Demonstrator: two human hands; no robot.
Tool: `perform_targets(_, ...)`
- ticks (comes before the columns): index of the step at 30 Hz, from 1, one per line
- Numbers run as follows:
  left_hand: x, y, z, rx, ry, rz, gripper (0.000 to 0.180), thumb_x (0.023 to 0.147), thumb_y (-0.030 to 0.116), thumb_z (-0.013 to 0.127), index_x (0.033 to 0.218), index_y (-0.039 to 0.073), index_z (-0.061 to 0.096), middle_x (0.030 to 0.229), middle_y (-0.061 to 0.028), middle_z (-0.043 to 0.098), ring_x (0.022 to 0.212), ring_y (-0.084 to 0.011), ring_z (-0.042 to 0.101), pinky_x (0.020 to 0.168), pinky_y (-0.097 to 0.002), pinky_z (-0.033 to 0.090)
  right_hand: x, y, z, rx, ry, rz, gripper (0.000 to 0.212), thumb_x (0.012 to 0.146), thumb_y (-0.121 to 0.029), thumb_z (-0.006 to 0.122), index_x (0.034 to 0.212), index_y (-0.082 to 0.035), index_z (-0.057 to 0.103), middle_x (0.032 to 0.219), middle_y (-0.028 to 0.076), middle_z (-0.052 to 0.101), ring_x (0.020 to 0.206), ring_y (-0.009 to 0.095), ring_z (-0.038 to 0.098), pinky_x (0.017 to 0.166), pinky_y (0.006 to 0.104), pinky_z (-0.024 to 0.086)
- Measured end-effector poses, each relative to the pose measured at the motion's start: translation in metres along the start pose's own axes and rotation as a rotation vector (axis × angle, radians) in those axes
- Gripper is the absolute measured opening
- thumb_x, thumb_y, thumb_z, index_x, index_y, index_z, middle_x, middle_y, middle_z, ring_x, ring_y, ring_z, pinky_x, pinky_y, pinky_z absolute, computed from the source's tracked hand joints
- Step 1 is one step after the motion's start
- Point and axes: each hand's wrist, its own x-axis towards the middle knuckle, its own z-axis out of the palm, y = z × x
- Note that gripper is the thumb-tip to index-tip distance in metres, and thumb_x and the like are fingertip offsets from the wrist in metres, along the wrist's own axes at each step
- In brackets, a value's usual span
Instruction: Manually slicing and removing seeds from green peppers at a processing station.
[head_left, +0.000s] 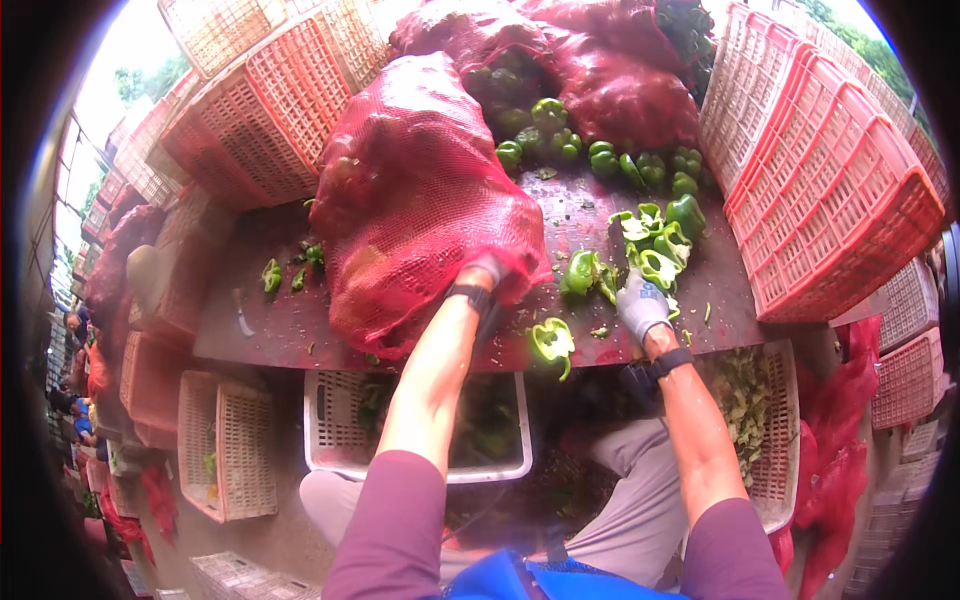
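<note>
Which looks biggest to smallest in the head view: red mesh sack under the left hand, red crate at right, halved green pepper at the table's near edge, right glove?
1. red mesh sack
2. red crate, close to the sack in apparent size, and fisheye bending near the rim makes this order unsure
3. right glove
4. halved green pepper, about glove-sized; a near tie

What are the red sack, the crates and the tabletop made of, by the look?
Red sack: open plastic mesh netting, likely woven; the contents show through the weave. Crates: rigid moulded plastic, matt red, with a regular lattice of holes. Tabletop: dark, worn, flat board, stained and scuffed; wood or laminate, cannot tell which.
</note>
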Motion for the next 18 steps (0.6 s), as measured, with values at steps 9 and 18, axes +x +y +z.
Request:
perform_targets(9,0.023,0.060,-0.032,0.079,0.058,0.128,0.048,0.097,0.048,0.063,0.110,0.003,0.075,0.112,-0.0199,0.072,0.108,-0.0310,0.067,0.097,-0.0449,0.052,0.000,-0.006,-0.005,-0.027,0.013,-0.007,0.042,0.094,-0.025,0.055,0.129,-0.002,0.057,0.116,0.031,0.070,0.112,0.045,0.068,0.098,0.0535,0.052)
perform_targets(18,-0.065,-0.012,-0.088,0.175,0.059,0.252,0.045,0.095,0.046,0.068,0.110,0.003,0.075,0.108,-0.0138,0.073,0.103,-0.0241,0.067,0.093,-0.0410,0.053,0.005,0.032,-0.006,0.031,0.101,-0.085,0.039,0.093,-0.025,0.054,0.127,-0.006,0.057,0.110,0.031,0.072,0.106,0.048,0.069,0.093,0.0560,0.053)
